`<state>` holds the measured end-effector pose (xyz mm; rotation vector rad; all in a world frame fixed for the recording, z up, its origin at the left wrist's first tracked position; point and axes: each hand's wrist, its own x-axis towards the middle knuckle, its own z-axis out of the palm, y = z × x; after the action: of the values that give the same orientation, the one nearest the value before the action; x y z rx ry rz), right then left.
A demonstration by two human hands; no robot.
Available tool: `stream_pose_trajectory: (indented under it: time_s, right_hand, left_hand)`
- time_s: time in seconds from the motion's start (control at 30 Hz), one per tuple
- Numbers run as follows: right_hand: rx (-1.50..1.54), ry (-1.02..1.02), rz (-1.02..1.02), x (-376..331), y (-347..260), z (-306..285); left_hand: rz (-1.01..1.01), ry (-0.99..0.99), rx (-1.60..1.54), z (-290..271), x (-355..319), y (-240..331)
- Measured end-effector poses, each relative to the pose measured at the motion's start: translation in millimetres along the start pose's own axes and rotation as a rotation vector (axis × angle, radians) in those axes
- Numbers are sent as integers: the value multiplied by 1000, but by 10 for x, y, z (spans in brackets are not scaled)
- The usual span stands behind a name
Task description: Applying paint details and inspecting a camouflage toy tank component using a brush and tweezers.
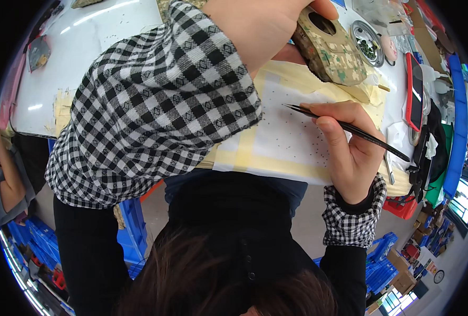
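Note:
My left hand [268,26] reaches across the table at the top, its fingers closed on a hard-looking camouflage-patterned piece [342,60] with a dark round opening. What this piece is, I cannot tell. In my right hand [352,150] is a pair of black tweezers [373,139], pinched between thumb and fingers. Their pale tips point left, just over a white sheet [276,150] scattered with many tiny dark specks. Whether the tips hold a speck is too small to tell. Yellow tape [313,171] runs along the sheet's edge. My checked left sleeve covers part of the table.
Right of the camouflage piece stands a round clear dish [358,31] with dark green bits. A red-cased phone [414,92] leans farther right, near crumpled white tissue [396,134] and a small metal tool [389,167]. Another person's arm [12,176] shows at the far left.

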<state>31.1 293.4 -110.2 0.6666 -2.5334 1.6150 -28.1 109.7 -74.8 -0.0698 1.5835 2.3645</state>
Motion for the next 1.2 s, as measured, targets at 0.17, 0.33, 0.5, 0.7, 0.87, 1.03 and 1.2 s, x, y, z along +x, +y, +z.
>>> stream_pose_trajectory:
  time_s: [0.17, 0.33, 0.5, 0.7, 0.87, 1.03, 1.2]
  right_hand:
    - [-7, -15, 6, 6, -18, -1]
    - [-13, -16, -12, 17, -3, 12]
    - [-9, -21, -6, 15, 1, 7]
    - [26, -11, -2, 14, 23, 21]
    - [53, 12, 27, 13, 24, 39]
    - [0, -16, 8, 27, 6, 20]
    - [21, -4, 16, 27, 5, 37]
  left_hand:
    - [19, -51, -39, -26, -19, 26]
    - [171, -46, 56, -21, -61, -57]
    - [41, -80, -48, -55, 33, -36]
    - [63, -66, -21, -54, 31, -9]
    - [111, -88, -25, -74, -5, -34]
    - [58, -5, -5, -19, -31, -1]
    - [14, 42, 16, 33, -64, 68]
